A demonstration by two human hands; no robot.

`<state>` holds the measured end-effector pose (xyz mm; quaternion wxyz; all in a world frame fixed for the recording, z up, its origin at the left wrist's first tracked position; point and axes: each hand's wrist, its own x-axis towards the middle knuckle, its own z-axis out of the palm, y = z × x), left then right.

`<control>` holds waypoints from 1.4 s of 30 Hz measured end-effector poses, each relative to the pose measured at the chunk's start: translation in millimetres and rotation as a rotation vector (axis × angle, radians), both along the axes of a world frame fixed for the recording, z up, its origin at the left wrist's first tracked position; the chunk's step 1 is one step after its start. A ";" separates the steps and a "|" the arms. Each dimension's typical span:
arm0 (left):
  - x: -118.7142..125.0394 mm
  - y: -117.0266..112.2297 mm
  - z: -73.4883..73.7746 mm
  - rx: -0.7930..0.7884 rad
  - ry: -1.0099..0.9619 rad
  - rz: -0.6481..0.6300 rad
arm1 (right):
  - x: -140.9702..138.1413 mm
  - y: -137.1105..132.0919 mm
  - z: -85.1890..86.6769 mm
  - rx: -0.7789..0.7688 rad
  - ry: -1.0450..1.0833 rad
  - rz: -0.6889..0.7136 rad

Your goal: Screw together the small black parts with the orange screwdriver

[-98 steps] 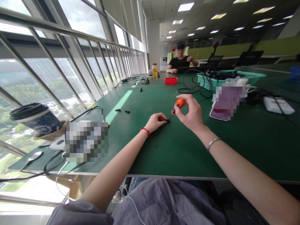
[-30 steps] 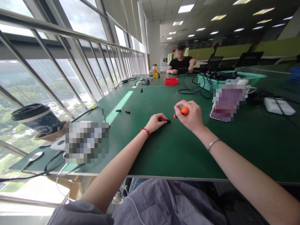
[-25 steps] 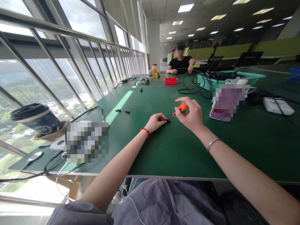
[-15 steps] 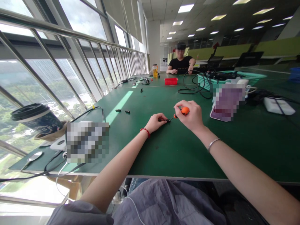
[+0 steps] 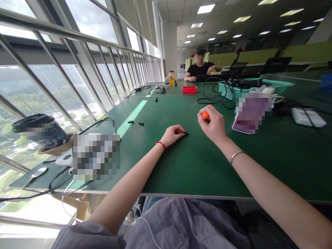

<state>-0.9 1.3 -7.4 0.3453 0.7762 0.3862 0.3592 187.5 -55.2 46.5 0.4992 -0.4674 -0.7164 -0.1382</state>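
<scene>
My left hand (image 5: 171,136), a red string on its wrist, rests on the green table (image 5: 176,176) with its fingers pinched on a small black part (image 5: 186,133). One end of the part sticks out past the fingertips. To the right, raised off the tabletop, my right hand (image 5: 214,123) is wrapped around a screwdriver (image 5: 205,116) with an orange and black handle. Its shaft does not show now. The screwdriver and the black part are apart. Two similar small black pieces, the nearer one (image 5: 141,123) and its neighbour (image 5: 130,121), lie to the left.
Beyond my hands are a red tray (image 5: 189,90), a teal basket (image 5: 225,92) with cables, and a phone (image 5: 250,119) leaning upright. A lidded cup (image 5: 52,135) stands left by the railing. Across the table sits a person (image 5: 201,69) in black.
My right hand has drawn the screwdriver back from the black part, slightly right and up, and turned it. My left hand stays put. Across the table, the other person's hand has lifted.
</scene>
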 end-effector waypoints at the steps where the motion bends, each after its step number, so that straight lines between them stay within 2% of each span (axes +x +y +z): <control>1: 0.2 -0.2 0.3 -0.003 -0.003 0.000 | 1.1 3.6 -3.7 -0.115 -0.049 0.045; 4: 0.6 -0.4 0.8 -0.007 -0.015 -0.004 | 1.0 12.8 -16.5 -0.453 -0.215 0.014; 5: 0.7 -0.1 0.7 -0.003 -0.016 -0.003 | 0.0 14.9 -20.1 -0.507 -0.246 -0.005; 11: 0.1 4.3 -3.7 0.016 -0.009 0.003 | -10.2 17.6 -26.2 -0.649 -0.374 -0.071; 22: 1.6 -1.3 0.1 0.066 0.021 0.016 | -14.4 16.1 -28.3 -0.625 -0.400 -0.093; 32: 2.5 -6.9 3.2 0.178 0.204 0.158 | -16.2 13.9 -26.7 -0.635 -0.379 -0.100; 42: 2.1 -4.3 1.2 0.147 0.177 0.151 | -16.6 14.1 -25.5 -0.657 -0.364 -0.095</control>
